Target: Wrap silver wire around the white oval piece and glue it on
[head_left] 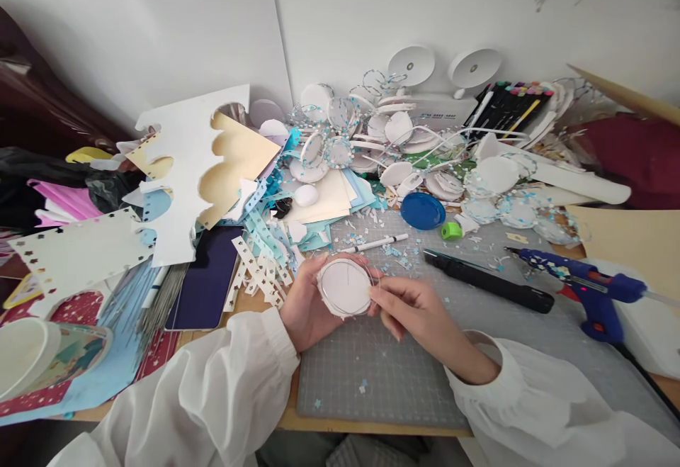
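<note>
A round white paper disc (346, 288) with thin wire running around its rim is held above the grey cutting mat (382, 389). My left hand (305, 305) is closed around the disc's left side and lower edge. At the right edge, my right hand (411, 307) pinches the thin wire between thumb and forefinger, touching the rim. Just beyond the disc lies a white pen (375, 243). Farther right on the mat rests a black pen-like tool (489, 281).
A blue glue gun (595, 290) lies at the right. White discs with wire (340, 116) are heaped along the wall, near a blue lid (423, 210). Cut paper sheets (185, 162), a dark blue phone-like slab (205, 279) and a white tub (32, 353) stand left.
</note>
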Motion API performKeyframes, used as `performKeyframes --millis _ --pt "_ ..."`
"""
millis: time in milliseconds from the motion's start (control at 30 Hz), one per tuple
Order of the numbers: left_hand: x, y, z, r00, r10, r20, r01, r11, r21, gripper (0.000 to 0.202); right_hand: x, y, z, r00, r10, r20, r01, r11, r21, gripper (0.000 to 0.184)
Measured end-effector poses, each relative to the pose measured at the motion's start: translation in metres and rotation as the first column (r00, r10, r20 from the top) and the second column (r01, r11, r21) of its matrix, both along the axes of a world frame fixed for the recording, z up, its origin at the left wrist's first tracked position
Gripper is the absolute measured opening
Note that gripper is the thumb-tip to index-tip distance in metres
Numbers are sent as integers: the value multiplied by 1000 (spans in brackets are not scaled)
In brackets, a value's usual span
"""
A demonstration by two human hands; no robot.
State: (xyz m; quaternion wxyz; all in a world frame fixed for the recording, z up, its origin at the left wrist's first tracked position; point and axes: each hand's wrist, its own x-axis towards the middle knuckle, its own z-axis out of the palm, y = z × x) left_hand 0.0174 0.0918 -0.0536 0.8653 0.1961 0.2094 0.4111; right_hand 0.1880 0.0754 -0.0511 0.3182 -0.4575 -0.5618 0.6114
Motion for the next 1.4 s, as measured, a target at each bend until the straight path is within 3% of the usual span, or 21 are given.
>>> performKeyframes --millis 167,433,667,967,1267,1400 --pt "1 -1 1 994 101 -43 -102 994 -31 43 2 2 -1 996 -69 -62 73 995 63 47" --pt "-2 -4 -1 994 86 -71 -87 996 -12 37 2 -3 1 996 19 -86 -9 993 114 35" --pt "-8 -6 -2 999 29 21 -31 998 55 50 4 -1 -7 972 -173 -157 201 962 185 26" --pt "-6 -7 -3 1000 16 -22 -14 996 83 49 2 3 -4 926 -369 -76 372 866 333 14" --pt "-9 -10 -7 990 -137 -43 141 984 107 49 2 1 -3 925 -374 61 242 707 665 18" --pt "-8 -11 -7 979 -205 -11 205 973 105 46 3 1 -4 937 -338 88 184 691 699 25"
